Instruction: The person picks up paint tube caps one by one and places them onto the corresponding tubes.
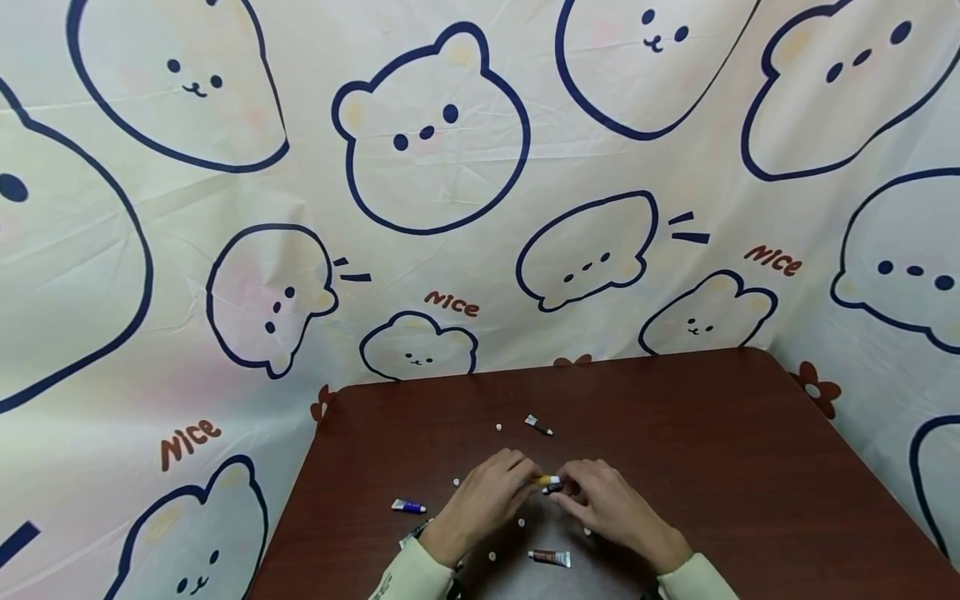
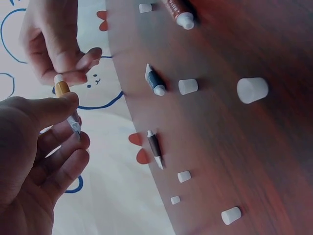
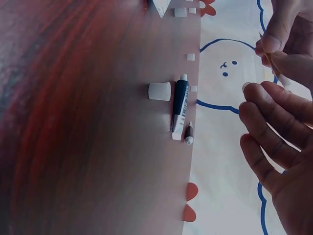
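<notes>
My left hand (image 1: 487, 496) pinches a small yellow paint tube (image 2: 62, 89) between thumb and fingers, its crimped silver end lying toward the curled fingers. The tube's white cap (image 2: 58, 79) points at my right hand (image 1: 607, 504), whose fingertips meet it; the exact hold there is partly hidden. In the right wrist view the other right fingers (image 3: 264, 125) stay loosely extended. Beneath the hands, a black paint tube (image 1: 552, 488) lies on the table. Nearer my body is a brown paint tube (image 1: 549, 558).
On the dark wooden table (image 1: 720, 450) lie a purple paint tube (image 1: 408, 506) at left, another tube (image 1: 416, 532) beside my left wrist, and a dark tube (image 1: 539, 426) farther back. Several small white caps (image 1: 492, 556) are scattered about. A patterned curtain (image 1: 435, 183) hangs behind the table.
</notes>
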`<action>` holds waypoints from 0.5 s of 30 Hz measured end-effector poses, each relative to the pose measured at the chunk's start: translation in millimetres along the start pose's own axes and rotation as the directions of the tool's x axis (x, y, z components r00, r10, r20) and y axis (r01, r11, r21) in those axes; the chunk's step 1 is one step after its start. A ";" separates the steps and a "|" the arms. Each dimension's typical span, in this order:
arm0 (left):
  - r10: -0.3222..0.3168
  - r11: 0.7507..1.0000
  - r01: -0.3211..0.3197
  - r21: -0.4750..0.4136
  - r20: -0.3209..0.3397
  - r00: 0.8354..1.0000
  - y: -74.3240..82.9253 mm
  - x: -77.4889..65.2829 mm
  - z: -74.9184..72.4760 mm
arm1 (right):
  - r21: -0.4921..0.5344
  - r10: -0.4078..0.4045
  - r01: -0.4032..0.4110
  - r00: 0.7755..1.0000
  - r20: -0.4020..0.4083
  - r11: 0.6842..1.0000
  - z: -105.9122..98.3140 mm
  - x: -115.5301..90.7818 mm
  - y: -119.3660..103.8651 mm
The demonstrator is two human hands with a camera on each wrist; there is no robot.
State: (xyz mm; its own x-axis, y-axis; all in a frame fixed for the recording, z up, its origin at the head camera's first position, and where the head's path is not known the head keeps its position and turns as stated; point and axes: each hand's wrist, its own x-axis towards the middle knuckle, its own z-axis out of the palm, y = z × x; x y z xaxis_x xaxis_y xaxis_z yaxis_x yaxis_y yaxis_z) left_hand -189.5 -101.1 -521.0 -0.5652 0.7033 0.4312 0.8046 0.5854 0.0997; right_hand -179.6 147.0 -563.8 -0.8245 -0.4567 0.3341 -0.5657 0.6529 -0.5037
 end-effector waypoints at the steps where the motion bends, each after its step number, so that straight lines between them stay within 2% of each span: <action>1: -0.002 1.000 0.002 0.000 0.000 1.000 -0.1 0.9 -0.3 | -0.002 0.010 -0.010 1.000 0.008 1.000 -0.2 -0.8 0.4; 9: -0.008 1.000 0.007 0.002 0.022 1.000 -0.6 4.7 -0.5 | -0.066 0.010 -0.007 0.999 0.038 0.998 -0.3 -11.6 5.3; 15: -0.044 0.999 0.044 0.008 0.062 0.997 -1.2 8.9 2.5 | -0.082 0.026 -0.021 0.998 0.061 0.996 -0.6 -20.4 10.4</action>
State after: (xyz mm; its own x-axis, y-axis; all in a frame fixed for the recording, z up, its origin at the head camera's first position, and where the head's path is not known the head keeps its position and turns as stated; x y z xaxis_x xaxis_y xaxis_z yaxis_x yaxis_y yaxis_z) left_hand -196.0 -94.5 -519.5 -0.6104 0.7005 0.3698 0.7777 0.6187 0.1116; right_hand -168.7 163.4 -575.4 -0.8366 -0.4754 0.2721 -0.5475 0.7098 -0.4432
